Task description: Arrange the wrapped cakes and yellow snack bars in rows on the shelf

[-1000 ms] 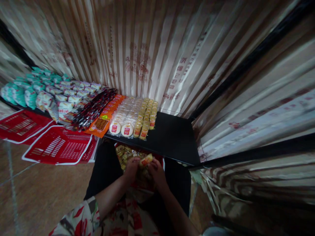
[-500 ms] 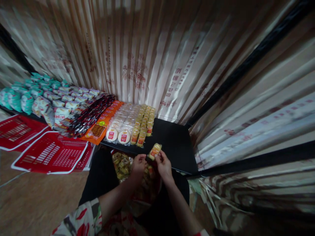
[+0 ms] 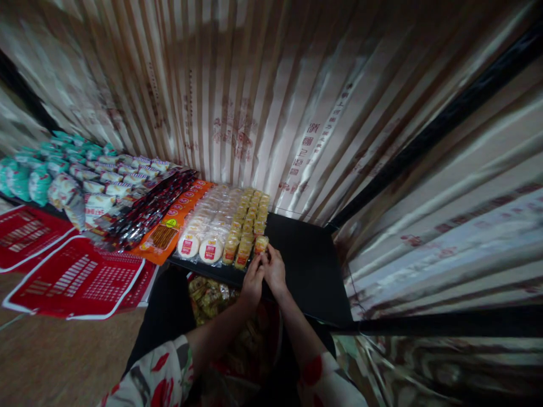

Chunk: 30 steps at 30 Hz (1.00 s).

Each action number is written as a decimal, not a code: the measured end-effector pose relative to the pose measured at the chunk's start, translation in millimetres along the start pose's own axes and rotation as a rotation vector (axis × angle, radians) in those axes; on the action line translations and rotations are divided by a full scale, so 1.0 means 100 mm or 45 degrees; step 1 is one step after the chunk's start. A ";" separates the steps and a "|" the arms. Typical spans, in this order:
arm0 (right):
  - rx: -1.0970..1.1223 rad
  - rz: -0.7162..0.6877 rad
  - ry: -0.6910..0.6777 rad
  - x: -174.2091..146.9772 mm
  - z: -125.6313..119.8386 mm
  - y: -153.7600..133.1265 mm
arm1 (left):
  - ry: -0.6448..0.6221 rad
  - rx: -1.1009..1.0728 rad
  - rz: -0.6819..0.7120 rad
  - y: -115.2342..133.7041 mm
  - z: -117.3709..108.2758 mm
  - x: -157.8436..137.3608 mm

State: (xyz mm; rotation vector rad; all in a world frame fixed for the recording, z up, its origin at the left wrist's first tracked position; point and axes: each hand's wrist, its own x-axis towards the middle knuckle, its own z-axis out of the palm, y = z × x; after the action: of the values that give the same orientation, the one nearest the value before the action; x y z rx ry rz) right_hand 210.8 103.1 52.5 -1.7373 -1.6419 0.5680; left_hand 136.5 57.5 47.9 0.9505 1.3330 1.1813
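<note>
Ideally, the small yellow wrapped snack goes down gently at the near end of the shortest yellow row, its label side up, its near end drawn level with the front packs of the two neighbouring yellow rows on its left. The right hand appears to have its grip pinched on the snack's near end; the left hand has its fingertips bunched right beside it, and whether they also nip the wrapper cannot be told. Light pressure should serve best, since a hard push could shove the row back towards the curtain, and a clinging wrapper could drag the pack askew as the fingers let go. Compared with half a second ago, the snack no longer hangs in the right hand near the front edge of the black table, apart from the rows; it is now at the row's end. The left hand, then apart over the red container of gold packs, has come up to meet the right.
</note>
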 end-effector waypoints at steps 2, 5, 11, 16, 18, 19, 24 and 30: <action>-0.010 -0.016 0.000 0.04 0.03 -0.01 | 0.015 0.026 0.016 -0.03 -0.01 0.03; -0.004 -0.052 0.010 0.08 0.07 -0.03 | 0.032 0.051 0.000 -0.03 -0.04 0.05; 0.140 -0.087 0.081 0.08 0.13 -0.01 | -0.021 0.041 -0.018 0.07 -0.09 0.05; 0.146 -0.108 0.080 0.06 0.18 0.04 | -0.050 0.031 -0.023 0.05 -0.09 0.03; 0.128 -0.136 0.061 0.05 0.20 0.05 | -0.071 0.033 0.004 0.03 -0.08 0.03; 0.119 -0.150 0.047 0.05 0.21 0.06 | -0.074 0.044 0.013 0.02 -0.08 0.03; 0.129 -0.137 0.020 0.05 0.23 0.07 | -0.052 0.116 0.000 -0.02 -0.06 0.05; 0.240 -0.152 0.190 -0.04 0.22 0.02 | 0.002 0.076 0.171 -0.06 -0.11 0.00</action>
State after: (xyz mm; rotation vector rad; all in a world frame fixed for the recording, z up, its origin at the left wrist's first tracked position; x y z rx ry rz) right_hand 195.9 103.0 35.8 -1.4982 -1.5252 0.5069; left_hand 126.4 55.3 41.5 1.0961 1.3287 1.2493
